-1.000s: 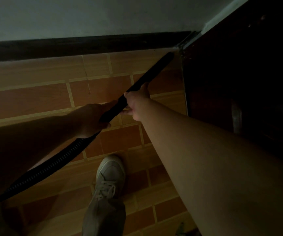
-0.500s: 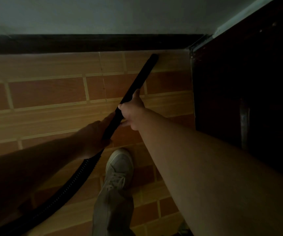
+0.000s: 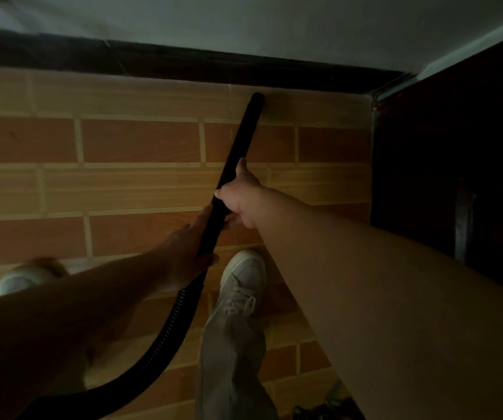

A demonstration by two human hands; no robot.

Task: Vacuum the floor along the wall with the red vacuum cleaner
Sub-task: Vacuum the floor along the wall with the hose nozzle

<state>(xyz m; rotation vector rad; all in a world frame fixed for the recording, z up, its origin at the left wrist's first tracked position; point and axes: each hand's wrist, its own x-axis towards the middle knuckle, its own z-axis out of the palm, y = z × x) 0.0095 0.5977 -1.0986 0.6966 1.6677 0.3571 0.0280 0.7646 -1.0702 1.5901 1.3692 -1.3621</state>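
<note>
A black vacuum wand point(image 3: 241, 140) slants up across the tiled floor, and its tip sits at the foot of the dark skirting board point(image 3: 213, 65) under the pale wall. My right hand point(image 3: 239, 197) grips the wand at its middle. Lower down, my left hand point(image 3: 188, 253) grips the wand where it meets the ribbed black hose point(image 3: 165, 334). The hose curves away to the lower left. The red body of the vacuum cleaner is out of view.
Dark wooden furniture or a door point(image 3: 456, 165) stands on the right, close to the corner. My right shoe point(image 3: 242, 280) is just below the hands, my left shoe point(image 3: 23, 277) far left. Orange and tan brick-pattern tiles point(image 3: 138, 140) stretch leftward along the wall.
The wand tip has slid left along the skirting, away from the corner. The wand now stands steeper. Both hands keep their grip, and my left shoe has come into view.
</note>
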